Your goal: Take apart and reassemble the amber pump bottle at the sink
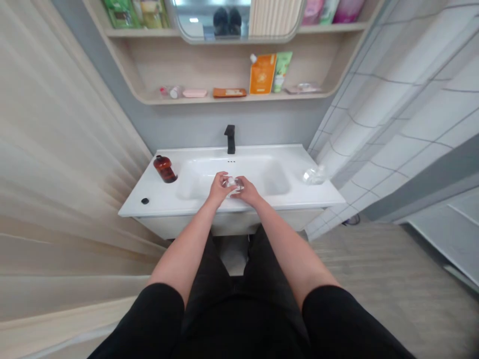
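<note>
Black short sleeves (157, 319); black trousers (211, 269); forearms (183, 244) and hands (217, 189) bare.

Head camera's live, and I'm riding on the person's head, looking forward and steeply down. Right now the glossy white ceramic washbasin (284, 159) sits close in, just below centre, with the pale wooden wall shelf (209, 65) farther off at twelve o'clock. The person's own black clothing (239, 319) fills six o'clock, right under the lens. The white grey-lined tiled wall (411, 124) runs along three o'clock, the pale beige ribbed panel (56, 149) along nine. The left hand (219, 189) and right hand (249, 192) meet near dead centre.
</note>
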`<state>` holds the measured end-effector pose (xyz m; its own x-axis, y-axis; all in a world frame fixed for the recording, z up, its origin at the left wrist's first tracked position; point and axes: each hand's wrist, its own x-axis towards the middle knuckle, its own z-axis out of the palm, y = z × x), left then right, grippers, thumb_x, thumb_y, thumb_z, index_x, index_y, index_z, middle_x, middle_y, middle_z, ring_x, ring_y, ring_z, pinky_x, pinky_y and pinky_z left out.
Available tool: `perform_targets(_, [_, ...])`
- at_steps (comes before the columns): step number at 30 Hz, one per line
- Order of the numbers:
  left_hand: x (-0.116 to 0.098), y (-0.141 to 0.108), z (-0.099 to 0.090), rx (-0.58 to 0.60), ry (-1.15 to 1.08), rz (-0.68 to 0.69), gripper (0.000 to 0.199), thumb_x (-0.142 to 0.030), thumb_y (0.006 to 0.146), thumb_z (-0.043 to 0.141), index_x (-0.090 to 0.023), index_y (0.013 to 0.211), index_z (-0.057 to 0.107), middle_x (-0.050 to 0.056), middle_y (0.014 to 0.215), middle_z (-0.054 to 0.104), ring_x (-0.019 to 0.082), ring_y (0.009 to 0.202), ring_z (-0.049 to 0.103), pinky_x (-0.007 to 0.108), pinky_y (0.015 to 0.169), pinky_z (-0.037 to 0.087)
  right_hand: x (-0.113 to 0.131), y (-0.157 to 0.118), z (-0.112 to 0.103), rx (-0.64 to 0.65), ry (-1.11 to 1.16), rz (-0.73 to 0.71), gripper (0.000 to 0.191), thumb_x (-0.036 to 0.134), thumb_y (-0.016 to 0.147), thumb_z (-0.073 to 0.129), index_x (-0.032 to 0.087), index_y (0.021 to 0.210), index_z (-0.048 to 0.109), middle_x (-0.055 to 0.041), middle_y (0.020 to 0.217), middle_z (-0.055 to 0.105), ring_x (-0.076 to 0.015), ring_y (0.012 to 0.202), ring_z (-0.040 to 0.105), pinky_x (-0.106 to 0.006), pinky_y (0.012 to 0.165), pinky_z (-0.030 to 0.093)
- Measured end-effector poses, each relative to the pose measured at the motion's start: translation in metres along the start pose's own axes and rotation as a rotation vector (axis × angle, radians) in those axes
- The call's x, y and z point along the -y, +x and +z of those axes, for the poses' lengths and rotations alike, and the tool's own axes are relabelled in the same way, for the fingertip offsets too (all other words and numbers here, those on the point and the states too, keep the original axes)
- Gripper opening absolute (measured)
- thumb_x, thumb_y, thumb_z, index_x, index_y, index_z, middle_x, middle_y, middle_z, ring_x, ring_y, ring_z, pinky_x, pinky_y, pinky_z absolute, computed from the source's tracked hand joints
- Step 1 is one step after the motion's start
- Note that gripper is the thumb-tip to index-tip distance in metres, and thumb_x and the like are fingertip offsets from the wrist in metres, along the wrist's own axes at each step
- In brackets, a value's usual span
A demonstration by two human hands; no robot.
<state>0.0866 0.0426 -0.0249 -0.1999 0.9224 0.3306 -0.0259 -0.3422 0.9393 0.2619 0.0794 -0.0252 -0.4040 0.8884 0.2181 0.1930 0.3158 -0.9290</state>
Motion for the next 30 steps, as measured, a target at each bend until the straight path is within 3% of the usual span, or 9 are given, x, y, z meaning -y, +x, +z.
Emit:
perform_targets(11, [-0.001, -0.001, 0.000, -0.008, 0.015, 0.001, 0.093, -0.027, 0.062, 0.099, -0.030, 0.145, 0.057, 0.002, 0.113, 0.069, 0.024, 0.114, 0.070, 0.040, 0.102, 0.055, 0.002, -0.002, -0.001, -0.004, -0.035, -0.017, 0.079, 0.032, 0.054, 0.102, 0.025, 0.124, 0.065, -0.0067, 0.124, 0.077, -0.0296, 0.115, 0.074, -0.048, 0.102, 0.064])
perform_targets(16, [-0.003, -0.002, 0.000, -0.051, 0.056, 0.043, 0.081, -0.025, 0.063, 0.099, -0.029, 0.135, 0.061, 0.001, 0.109, 0.065, 0.023, 0.112, 0.069, 0.038, 0.101, 0.056, 0.000, -0.001, 0.000, -0.002, -0.035, -0.014, 0.078, 0.032, 0.055, 0.101, 0.026, 0.123, 0.064, -0.0052, 0.123, 0.077, -0.0287, 0.114, 0.074, -0.047, 0.099, 0.065])
perform_targets(20, [-0.007, -0.003, 0.002, 0.023, 0.045, 0.021, 0.075, -0.025, 0.069, 0.096, -0.028, 0.137, 0.064, 0.004, 0.115, 0.070, 0.024, 0.116, 0.070, 0.043, 0.108, 0.056, 0.001, -0.002, 0.001, -0.001, -0.022, -0.013, 0.078, 0.032, 0.055, 0.100, 0.026, 0.124, 0.064, -0.0061, 0.125, 0.076, -0.0282, 0.115, 0.073, -0.046, 0.099, 0.066])
perform_targets(26, [-0.016, -0.009, 0.006, -0.105, 0.152, 0.057, 0.040, -0.027, 0.077, 0.089, -0.024, 0.113, 0.073, 0.004, 0.106, 0.071, 0.021, 0.102, 0.068, 0.043, 0.104, 0.059, 0.009, -0.003, -0.001, 0.002, -0.031, 0.022, 0.079, 0.030, 0.055, 0.100, 0.024, 0.126, 0.065, -0.0069, 0.120, 0.077, -0.0274, 0.108, 0.074, -0.047, 0.099, 0.065])
perform_targets(30, [-0.032, -0.005, 0.008, -0.149, 0.220, 0.041, 0.030, -0.023, 0.075, 0.088, -0.024, 0.100, 0.071, 0.004, 0.104, 0.072, 0.022, 0.101, 0.068, 0.042, 0.099, 0.060, 0.011, -0.003, -0.001, -0.002, -0.006, 0.032, 0.078, 0.031, 0.054, 0.101, 0.027, 0.123, 0.065, -0.0041, 0.116, 0.077, -0.0254, 0.103, 0.073, -0.046, 0.096, 0.065])
